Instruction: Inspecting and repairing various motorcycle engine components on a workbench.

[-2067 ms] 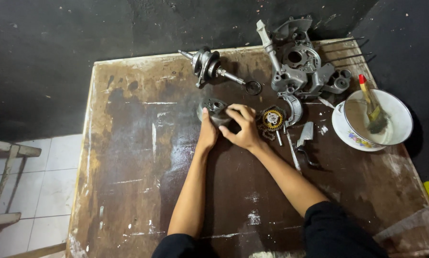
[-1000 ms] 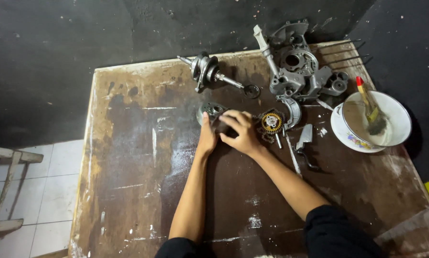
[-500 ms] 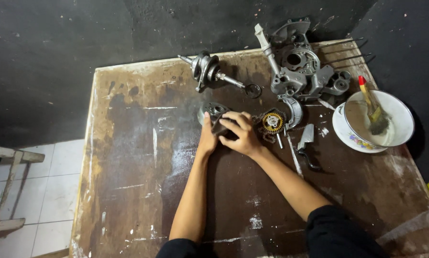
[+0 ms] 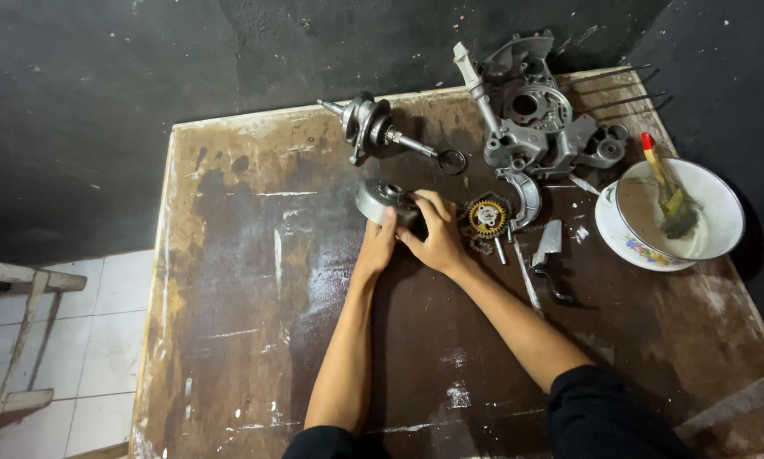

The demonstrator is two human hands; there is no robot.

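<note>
Both hands grip a round grey metal drum part that rests on the worn brown table near its middle. My left hand holds the drum's near edge. My right hand covers its right side, fingers curled over the top. A gear with a yellow centre lies just right of my right hand, with a curved metal piece beside it.
A crankshaft lies at the back. A grey engine case sits at the back right. A white bowl holding a red-handled brush stands at the right. A small metal bracket lies near it. A wooden bench stands left.
Both hands stay on the drum part with only slight shifts of the fingers. The camera has drifted a little.
</note>
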